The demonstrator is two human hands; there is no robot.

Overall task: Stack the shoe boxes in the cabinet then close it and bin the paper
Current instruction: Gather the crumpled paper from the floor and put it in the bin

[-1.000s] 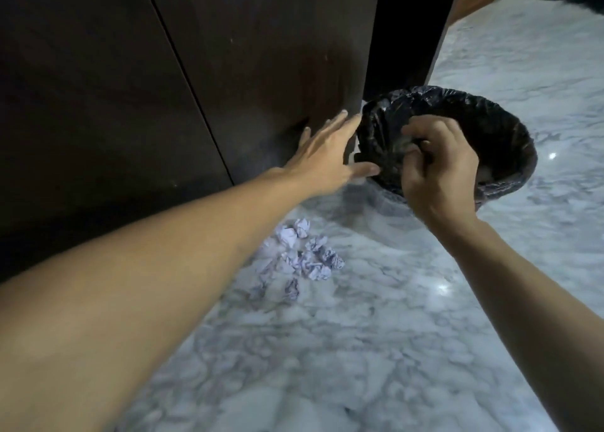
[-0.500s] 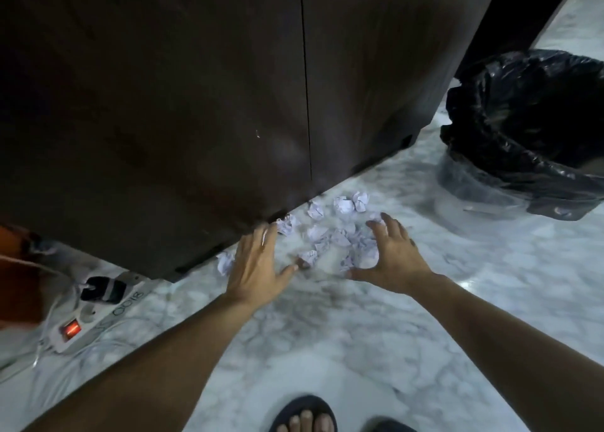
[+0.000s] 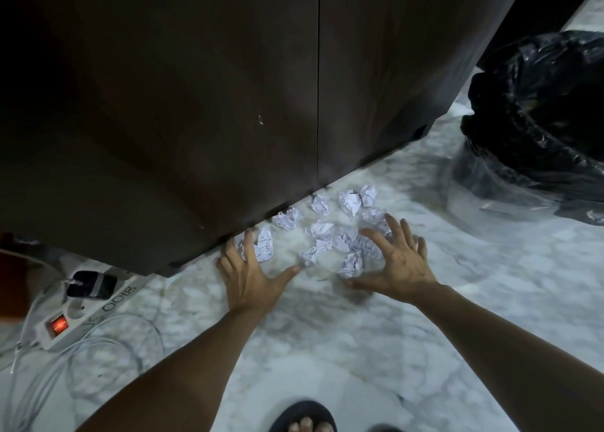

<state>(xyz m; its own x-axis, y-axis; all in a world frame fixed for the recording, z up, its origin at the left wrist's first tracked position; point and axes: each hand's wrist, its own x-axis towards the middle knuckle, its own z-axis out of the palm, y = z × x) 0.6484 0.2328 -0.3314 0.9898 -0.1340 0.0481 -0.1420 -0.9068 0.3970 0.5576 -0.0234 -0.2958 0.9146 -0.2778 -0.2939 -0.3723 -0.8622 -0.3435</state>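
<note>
Several crumpled white paper balls (image 3: 330,229) lie scattered on the marble floor at the foot of the dark wooden cabinet (image 3: 228,105), whose doors are closed. My left hand (image 3: 248,271) is spread at the left edge of the pile, fingertips touching a paper ball by the cabinet's base. My right hand (image 3: 395,261) is spread over the right side of the pile, fingers resting on the balls. Neither hand grips anything. The bin with a black bag (image 3: 536,118) stands at the right. No shoe boxes are in view.
A white power strip (image 3: 78,314) with a lit red switch, a black plug and loose cables lies on the floor at the left. A sandalled foot (image 3: 304,418) shows at the bottom edge. Pale marble floor (image 3: 359,350) stretches between me and the bin.
Both hands left the bin and came down to the paper pile by the cabinet. Since half a second ago they have spread wider around the balls.
</note>
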